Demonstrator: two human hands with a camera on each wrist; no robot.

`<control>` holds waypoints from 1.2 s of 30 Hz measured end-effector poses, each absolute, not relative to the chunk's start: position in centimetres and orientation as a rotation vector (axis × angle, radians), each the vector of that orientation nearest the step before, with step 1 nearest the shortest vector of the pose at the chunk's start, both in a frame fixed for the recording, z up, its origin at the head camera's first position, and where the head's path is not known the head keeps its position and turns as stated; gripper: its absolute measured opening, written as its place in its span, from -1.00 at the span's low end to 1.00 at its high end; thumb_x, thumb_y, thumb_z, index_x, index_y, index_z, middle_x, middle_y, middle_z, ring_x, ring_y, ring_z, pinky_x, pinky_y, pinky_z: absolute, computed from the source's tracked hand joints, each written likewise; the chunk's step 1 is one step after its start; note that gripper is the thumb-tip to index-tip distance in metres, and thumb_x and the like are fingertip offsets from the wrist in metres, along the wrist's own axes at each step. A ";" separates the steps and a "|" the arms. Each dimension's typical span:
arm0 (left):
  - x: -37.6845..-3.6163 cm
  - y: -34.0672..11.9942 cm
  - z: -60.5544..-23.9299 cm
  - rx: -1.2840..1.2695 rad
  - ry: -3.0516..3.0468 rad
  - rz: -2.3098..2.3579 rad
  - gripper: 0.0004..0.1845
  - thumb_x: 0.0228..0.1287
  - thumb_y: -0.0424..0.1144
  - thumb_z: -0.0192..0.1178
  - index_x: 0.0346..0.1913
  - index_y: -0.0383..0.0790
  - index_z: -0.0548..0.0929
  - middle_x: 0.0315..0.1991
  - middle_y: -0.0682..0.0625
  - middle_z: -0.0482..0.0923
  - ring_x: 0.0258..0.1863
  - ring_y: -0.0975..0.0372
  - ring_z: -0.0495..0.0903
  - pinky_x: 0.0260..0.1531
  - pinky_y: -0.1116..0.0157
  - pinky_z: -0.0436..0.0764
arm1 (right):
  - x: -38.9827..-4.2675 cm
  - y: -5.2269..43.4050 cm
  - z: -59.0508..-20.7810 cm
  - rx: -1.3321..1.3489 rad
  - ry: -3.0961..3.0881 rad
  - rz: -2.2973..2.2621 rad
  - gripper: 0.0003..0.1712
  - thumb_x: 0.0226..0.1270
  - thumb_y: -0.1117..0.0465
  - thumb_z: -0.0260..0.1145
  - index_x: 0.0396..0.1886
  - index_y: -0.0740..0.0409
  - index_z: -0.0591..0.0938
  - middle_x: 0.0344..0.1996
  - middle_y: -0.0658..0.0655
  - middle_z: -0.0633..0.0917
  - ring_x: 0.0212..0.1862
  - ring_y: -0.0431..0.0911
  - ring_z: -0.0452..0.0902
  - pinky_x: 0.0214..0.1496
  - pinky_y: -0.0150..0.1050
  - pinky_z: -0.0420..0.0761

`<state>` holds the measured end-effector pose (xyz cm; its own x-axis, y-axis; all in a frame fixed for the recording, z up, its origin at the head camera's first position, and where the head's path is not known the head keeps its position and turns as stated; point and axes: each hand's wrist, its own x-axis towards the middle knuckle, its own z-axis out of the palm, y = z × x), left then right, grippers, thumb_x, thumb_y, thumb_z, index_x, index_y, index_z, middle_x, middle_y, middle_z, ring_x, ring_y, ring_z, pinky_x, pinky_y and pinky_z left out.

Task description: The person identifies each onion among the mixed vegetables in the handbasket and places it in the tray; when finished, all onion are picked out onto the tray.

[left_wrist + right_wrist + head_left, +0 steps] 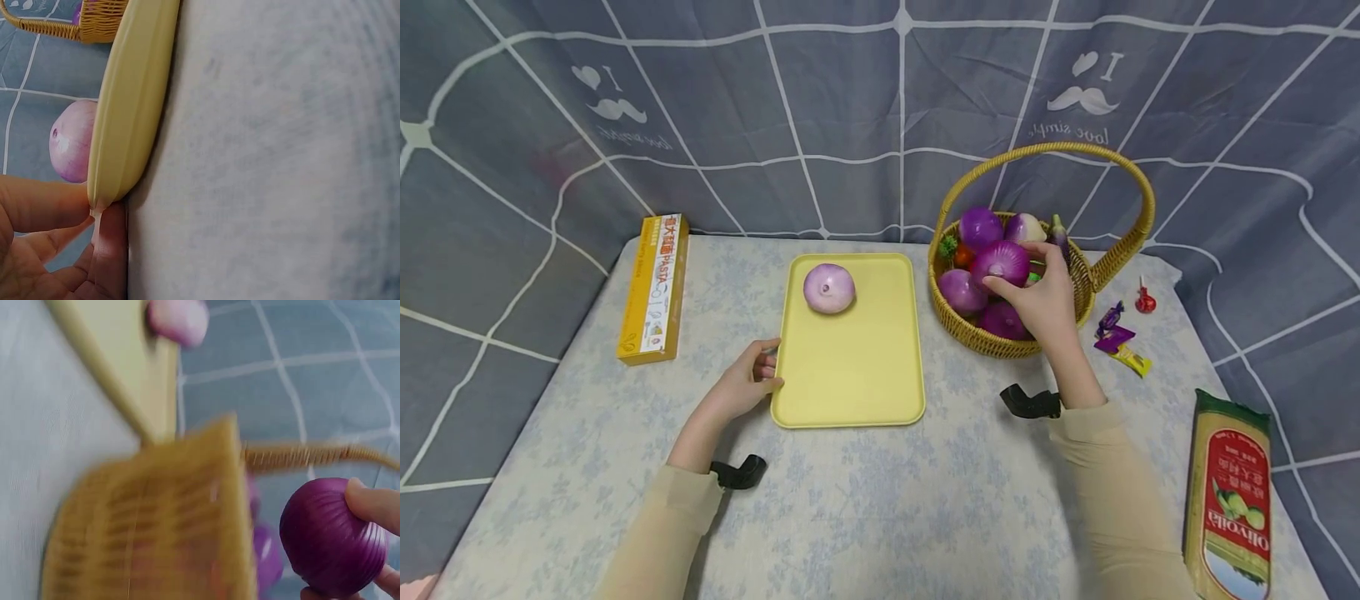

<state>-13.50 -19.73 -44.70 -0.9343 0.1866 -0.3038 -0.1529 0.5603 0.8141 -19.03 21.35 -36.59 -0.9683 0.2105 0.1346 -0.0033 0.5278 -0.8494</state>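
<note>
My right hand grips a dark purple onion at the wicker basket; the right wrist view shows this onion above the rim, between thumb and fingers. Several more purple onions lie in the basket, with an eggplant at its back right. My left hand pinches the left edge of a yellow tray; in the left wrist view the thumb and fingers meet at the tray's rim. A paler onion sits in the tray's upper left part.
A yellow pasta box stands at the back left. Right of the basket lie wrapped candies and a red lollipop. A pasta bag rests near the right edge. The basket's tall handle arches over its contents.
</note>
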 end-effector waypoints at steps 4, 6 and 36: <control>-13.4 -19.7 -44.6 0.021 2.436 1.330 -0.32 0.35 -0.48 0.10 0.48 -0.40 0.12 0.07 -0.30 0.36 -0.04 0.02 0.40 -0.16 0.26 0.48 | -18.6 18.7 -36.4 -0.101 -2.548 1.556 -0.13 0.09 0.03 0.55 0.33 0.17 0.34 0.24 0.23 0.44 0.21 0.05 0.41 0.27 0.00 0.51; -13.4 -19.8 -44.6 0.021 2.427 1.338 -0.33 0.36 -0.47 0.10 0.48 -0.39 0.12 0.09 -0.30 0.35 -0.03 0.02 0.40 -0.14 0.25 0.49 | -18.6 17.2 -36.6 -0.058 -2.536 1.651 -0.15 0.08 0.08 0.57 0.31 0.17 0.35 0.20 0.25 0.45 0.17 0.07 0.45 0.26 -0.01 0.53; -13.3 -19.7 -44.7 0.032 2.429 1.344 -0.35 0.40 -0.45 0.08 0.48 -0.39 0.11 0.07 -0.29 0.35 -0.03 0.04 0.39 -0.15 0.29 0.48 | -22.5 6.2 -43.6 -0.078 -2.713 1.550 -0.24 0.31 0.19 0.38 0.37 0.37 0.24 0.32 0.39 0.36 0.39 0.18 0.30 0.45 -0.03 0.31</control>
<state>-13.28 -19.68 -44.67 -0.9337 0.1927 -0.3017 -0.1533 0.5463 0.8235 -22.49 6.16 -43.60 -0.9986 0.0512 -0.0105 0.0350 0.5071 -0.8612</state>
